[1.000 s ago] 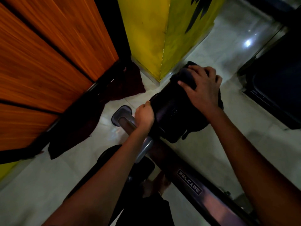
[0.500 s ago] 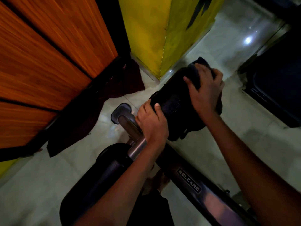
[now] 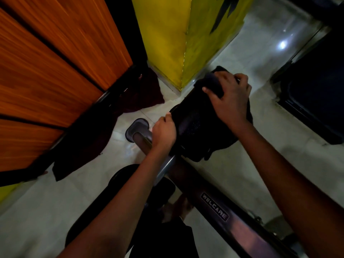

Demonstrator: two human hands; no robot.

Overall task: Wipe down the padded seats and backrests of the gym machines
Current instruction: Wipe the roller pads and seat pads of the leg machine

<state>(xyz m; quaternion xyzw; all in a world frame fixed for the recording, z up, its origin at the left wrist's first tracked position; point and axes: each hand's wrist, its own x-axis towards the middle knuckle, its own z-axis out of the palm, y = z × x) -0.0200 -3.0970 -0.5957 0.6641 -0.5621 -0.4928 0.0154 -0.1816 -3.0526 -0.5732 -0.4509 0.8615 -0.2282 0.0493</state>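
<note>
Right hand (image 3: 229, 101) lies on top of the black pad (image 3: 193, 125), fingers curled over a dark cloth (image 3: 212, 82) and pressing it onto the pad's far end. Left hand (image 3: 163, 132) is curled round the near-left edge of the pad, thumb side up, right beside the metal bar (image 3: 165, 164). Hands are apart, one at each end of the pad.

The pad is a dark cylinder-like cushion mounted on the machine frame (image 3: 223, 216), which runs from the pad toward the lower right and carries a "WELCARE" label (image 3: 214, 209). The metal bar pokes out from under the left hand and ends in a rounded cap (image 3: 137, 127) just left of the pad. A second dark pad (image 3: 119, 183) sits below-left of the first, partly hidden by the left forearm.

Beyond the pad stands a yellow pillar (image 3: 173, 40), corner facing the camera. Left of the pad are orange wood panels (image 3: 55, 58) with a dark base strip. A dark red cloth (image 3: 145, 94) lies on the pale floor (image 3: 37, 216) between the panels and the pad. Right of the pad, a dark object (image 3: 320, 86) sits on the floor, too dim to identify.
</note>
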